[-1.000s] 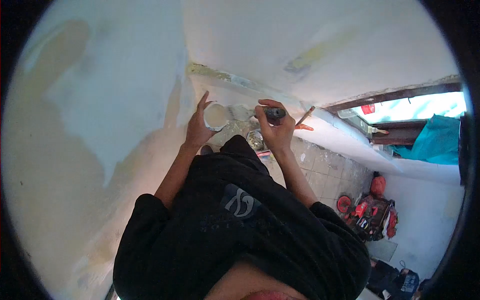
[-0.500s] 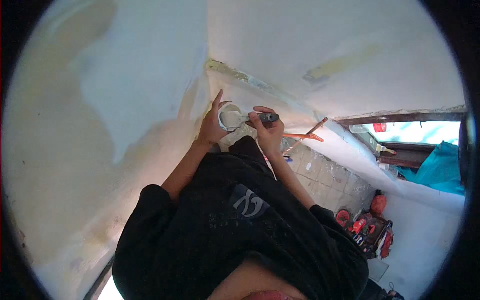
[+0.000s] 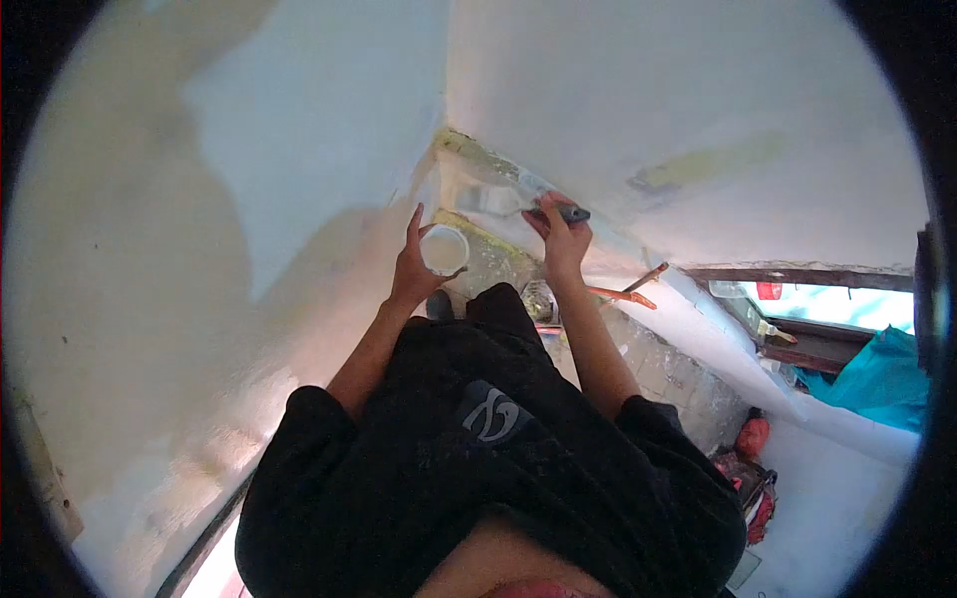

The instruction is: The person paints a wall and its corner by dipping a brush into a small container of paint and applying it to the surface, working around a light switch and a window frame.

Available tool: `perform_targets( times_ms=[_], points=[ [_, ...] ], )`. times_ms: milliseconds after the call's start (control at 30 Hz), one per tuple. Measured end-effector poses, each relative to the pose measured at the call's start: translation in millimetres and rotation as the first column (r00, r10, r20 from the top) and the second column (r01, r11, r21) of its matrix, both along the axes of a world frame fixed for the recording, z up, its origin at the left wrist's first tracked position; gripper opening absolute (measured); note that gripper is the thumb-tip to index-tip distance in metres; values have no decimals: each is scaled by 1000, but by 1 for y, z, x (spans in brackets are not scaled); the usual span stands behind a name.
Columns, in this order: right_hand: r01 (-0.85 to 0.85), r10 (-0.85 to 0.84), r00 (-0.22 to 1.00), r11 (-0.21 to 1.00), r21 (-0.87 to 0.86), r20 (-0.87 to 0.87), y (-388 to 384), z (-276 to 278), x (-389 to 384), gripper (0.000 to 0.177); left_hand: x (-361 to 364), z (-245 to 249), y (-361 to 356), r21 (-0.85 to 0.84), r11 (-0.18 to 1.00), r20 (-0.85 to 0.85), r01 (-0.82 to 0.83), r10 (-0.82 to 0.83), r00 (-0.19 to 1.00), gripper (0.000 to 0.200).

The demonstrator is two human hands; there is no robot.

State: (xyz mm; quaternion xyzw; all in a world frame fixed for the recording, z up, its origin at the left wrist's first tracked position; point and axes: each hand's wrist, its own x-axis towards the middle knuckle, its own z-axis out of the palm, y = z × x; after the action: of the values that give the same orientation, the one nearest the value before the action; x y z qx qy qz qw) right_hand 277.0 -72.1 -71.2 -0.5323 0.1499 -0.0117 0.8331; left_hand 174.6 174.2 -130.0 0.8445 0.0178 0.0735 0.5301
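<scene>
My left hand [image 3: 410, 271] is wrapped round a small white tub [image 3: 445, 250], with the thumb and fingers spread about its rim. Pale paint shows inside the tub. In my right hand [image 3: 562, 245] is a paintbrush [image 3: 572, 213], gripped by its dark handle. The handle end points right and the working end points left, toward the low wall below the corner; that end is pale and blurred against the wall. Both hands are in front of my body, the right one farther out and clear of the tub.
Patchy painted walls [image 3: 329, 149] meet at a corner ahead. An orange-brown forked bar [image 3: 630, 292] juts out at the right. Beyond it are a window ledge with a teal cloth [image 3: 882, 369] and another brush [image 3: 778, 332]. Red and dark items [image 3: 755, 437] lie on the floor.
My right hand has lifted the brush out of the tub and carried it forward and right, to the low wall. The left hand stays around the tub. The view has shifted slightly.
</scene>
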Motion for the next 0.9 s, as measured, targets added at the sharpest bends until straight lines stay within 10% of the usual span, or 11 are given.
perform_targets(
  times_ms=[333,567,900],
  points=[
    [209,-205,967,978,-11,151,126,-88,123,13,-56,6,14,73,994,-154,-86,96,983,139],
    [318,-87,932,662,-679,352,27,-103,100,10,-63,-4,6,15,998,-173,-64,66,983,138],
    [229,-68,940,852,-470,334,105,-81,131,10,-38,-1,-1,-2,999,-161,33,-33,986,135]
  ],
)
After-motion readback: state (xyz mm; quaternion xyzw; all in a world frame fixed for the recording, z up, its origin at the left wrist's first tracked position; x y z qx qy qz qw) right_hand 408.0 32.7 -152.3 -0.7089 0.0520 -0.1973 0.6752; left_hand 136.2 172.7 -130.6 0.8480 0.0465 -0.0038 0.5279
